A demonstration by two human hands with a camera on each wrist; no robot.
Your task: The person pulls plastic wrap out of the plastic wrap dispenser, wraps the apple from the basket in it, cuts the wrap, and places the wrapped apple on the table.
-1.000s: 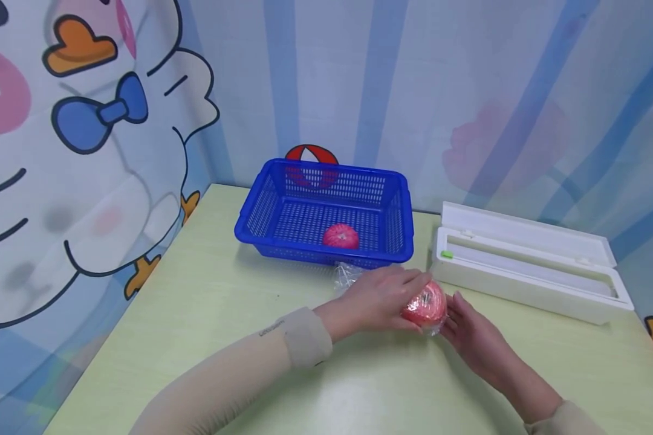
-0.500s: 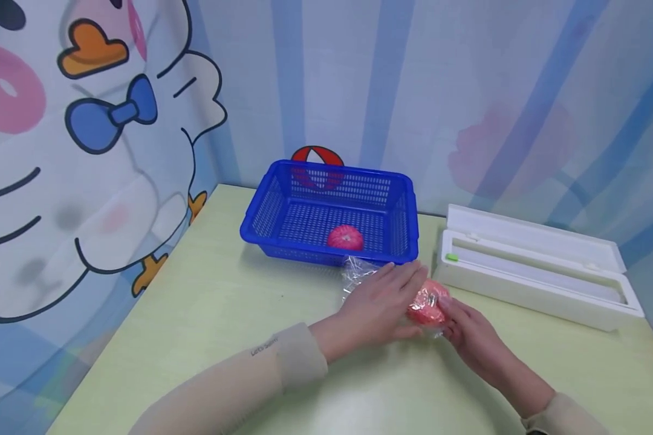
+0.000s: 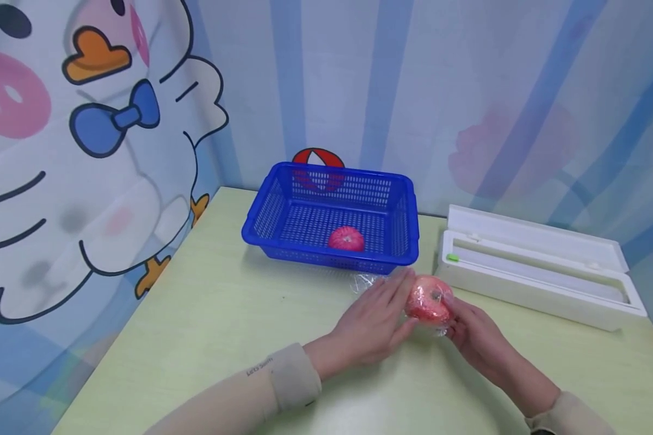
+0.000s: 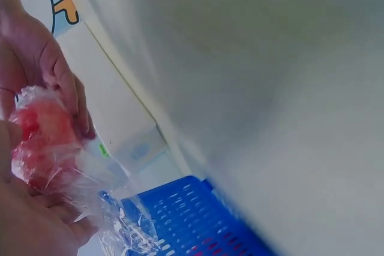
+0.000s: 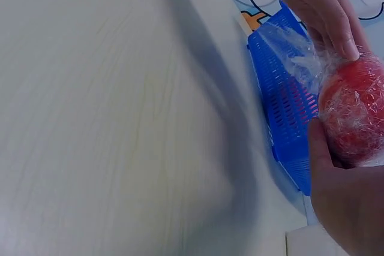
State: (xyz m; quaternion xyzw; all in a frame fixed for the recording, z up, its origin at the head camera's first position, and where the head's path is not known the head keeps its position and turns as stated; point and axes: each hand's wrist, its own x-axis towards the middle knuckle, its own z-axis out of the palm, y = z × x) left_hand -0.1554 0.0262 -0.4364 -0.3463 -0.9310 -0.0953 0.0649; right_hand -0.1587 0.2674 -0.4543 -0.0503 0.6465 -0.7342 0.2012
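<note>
A red apple [image 3: 429, 299] in clear cling film is between my two hands above the table, its stem end showing in the head view. My right hand [image 3: 481, 341] holds it from the right, with the thumb on the apple's top side. My left hand [image 3: 367, 323] lies against the apple's left side, fingers straight and close together, the thumb tip touching the fruit. Loose cling film [image 4: 123, 223] sticks out past the left fingers toward the basket. In the right wrist view, the wrapped apple [image 5: 354, 109] shows crinkled film over its skin.
A blue plastic basket [image 3: 326, 252] stands behind the hands, with another apple [image 3: 346, 239] inside. To its right is a long white film dispenser box [image 3: 528, 293], its lid raised and a green slider [image 3: 453, 258] at one end. The pale table [image 3: 212, 338] meets a printed curtain.
The apple has turned between the hands, so its stem end faces up more. My right thumb has come onto its top. The left hand has slid slightly toward me, and less loose film shows.
</note>
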